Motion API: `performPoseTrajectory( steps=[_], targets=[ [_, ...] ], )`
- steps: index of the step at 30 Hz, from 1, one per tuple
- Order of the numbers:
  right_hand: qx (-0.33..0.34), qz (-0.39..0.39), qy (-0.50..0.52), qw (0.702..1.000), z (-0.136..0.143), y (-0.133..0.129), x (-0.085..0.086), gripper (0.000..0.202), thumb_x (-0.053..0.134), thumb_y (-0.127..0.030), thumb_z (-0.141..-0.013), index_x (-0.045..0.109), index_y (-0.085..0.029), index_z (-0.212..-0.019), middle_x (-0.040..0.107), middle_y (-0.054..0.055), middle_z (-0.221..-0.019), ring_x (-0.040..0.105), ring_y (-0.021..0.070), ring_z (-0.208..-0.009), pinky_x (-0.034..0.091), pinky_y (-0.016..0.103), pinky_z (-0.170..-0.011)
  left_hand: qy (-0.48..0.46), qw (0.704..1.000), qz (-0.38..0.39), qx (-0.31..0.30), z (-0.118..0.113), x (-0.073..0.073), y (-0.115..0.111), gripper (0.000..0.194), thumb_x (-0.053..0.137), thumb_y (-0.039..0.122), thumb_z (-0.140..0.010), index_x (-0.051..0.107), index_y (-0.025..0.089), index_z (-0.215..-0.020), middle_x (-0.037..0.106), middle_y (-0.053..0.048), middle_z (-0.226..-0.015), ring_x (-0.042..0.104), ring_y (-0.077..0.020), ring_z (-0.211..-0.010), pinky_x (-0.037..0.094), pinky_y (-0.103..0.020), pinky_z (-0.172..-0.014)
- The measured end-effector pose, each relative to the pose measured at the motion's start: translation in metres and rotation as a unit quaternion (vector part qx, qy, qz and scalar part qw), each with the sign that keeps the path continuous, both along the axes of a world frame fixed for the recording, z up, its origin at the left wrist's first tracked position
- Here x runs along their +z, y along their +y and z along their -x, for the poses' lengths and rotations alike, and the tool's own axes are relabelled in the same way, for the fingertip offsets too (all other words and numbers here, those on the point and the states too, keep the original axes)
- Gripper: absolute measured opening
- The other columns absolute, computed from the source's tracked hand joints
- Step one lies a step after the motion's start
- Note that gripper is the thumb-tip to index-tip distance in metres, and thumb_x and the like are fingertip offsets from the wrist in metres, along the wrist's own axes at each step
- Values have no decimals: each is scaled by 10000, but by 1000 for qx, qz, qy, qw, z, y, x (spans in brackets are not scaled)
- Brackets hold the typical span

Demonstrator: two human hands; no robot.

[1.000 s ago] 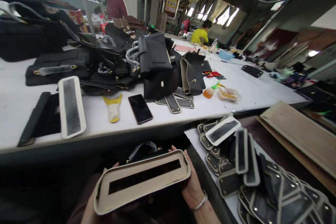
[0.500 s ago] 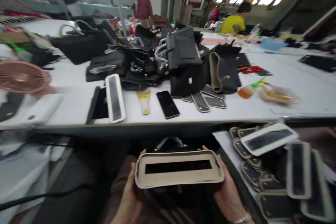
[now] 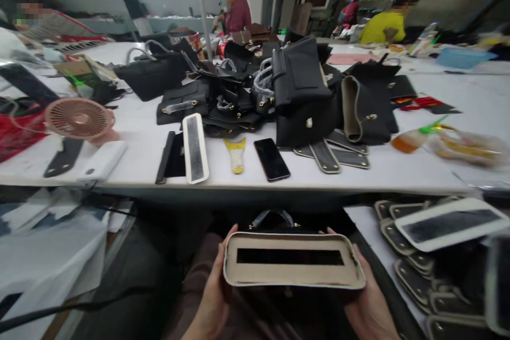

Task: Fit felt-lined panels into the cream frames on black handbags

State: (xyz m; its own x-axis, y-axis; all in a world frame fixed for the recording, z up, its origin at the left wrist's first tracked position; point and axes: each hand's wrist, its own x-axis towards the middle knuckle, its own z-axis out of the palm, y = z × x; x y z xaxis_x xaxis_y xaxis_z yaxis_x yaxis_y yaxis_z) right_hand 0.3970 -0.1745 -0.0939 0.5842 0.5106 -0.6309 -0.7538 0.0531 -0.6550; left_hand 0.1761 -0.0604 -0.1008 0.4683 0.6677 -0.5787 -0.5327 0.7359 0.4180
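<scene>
While both hands sit low in the head view, below the near edge of the worktop (image 3: 398, 170), they hold one bag (image 3: 292, 289) between them over the lap. Left hand (image 3: 213, 297) grips the bag's left end, fingers (image 3: 228, 239) curled up around the corner; right hand (image 3: 368, 311) grips the right end, fingers wrapped along the side. Bag is black, its beige bottom panel (image 3: 292, 266) facing up, level, with a long dark slot (image 3: 290, 256) along the middle. Handle loop (image 3: 273, 218) shows just behind the panel's far edge. On the worktop, straight ahead: phone (image 3: 271, 159) lying flat, yellow scraper (image 3: 236, 153) just to its left, then a white-rimmed panel (image 3: 195, 147) beside a black strip (image 3: 165, 158). Pink fan (image 3: 78, 118) stands further left. Heap of black bags (image 3: 298, 90) lies behind the phone. Orange glue bottle (image 3: 410, 139) lies on its side to the right. Stack of similar panels (image 3: 418, 255) rests on a lower surface right of the hands. Other people are at work at the far end.
</scene>
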Motion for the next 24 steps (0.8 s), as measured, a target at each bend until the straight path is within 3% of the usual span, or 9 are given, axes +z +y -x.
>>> performPoseTrajectory(
  steps=[2,7,14,19,24],
  targets=[
    [-1,-28,-10,1000,2,1,0,477,655,-545,-806,673,-256,-1185,703,10,-1162,505,269,-1258,240,412,-1162,27,1000,5,7,-2,4,1,528,541,474,-902,484,288,-1393,615,-21,-1330,443,-283,-1332,273,-418,-1167],
    [-11,-79,-26,996,4,3,-5,492,621,-571,-835,674,-229,-1184,698,21,-1173,541,266,-1219,329,401,-1106,106,994,22,23,-14,16,5,482,544,553,-859,589,325,-1281,583,77,-1361,334,-245,-1399,84,-361,-1214],
    [-11,-74,-43,996,8,2,2,523,644,-583,-817,667,-223,-1195,676,2,-1218,500,247,-1269,310,346,-1112,125,992,35,4,-13,12,6,614,610,620,-776,540,358,-1327,592,108,-1345,222,-235,-1445,92,-316,-1212],
    [-24,-76,-36,996,9,3,0,451,604,-551,-859,699,-204,-1130,721,11,-1119,571,272,-1181,354,401,-1085,118,993,32,-2,-14,14,8,653,624,618,-763,523,348,-1349,593,80,-1348,306,-281,-1410,216,-387,-1196],
    [-34,-63,-25,997,10,1,-3,429,641,-543,-834,712,-209,-1094,742,-7,-1049,578,262,-1173,378,395,-1081,85,996,22,13,-9,10,6,536,618,549,-822,586,300,-1297,620,45,-1319,364,-245,-1384,182,-338,-1201]
  ],
)
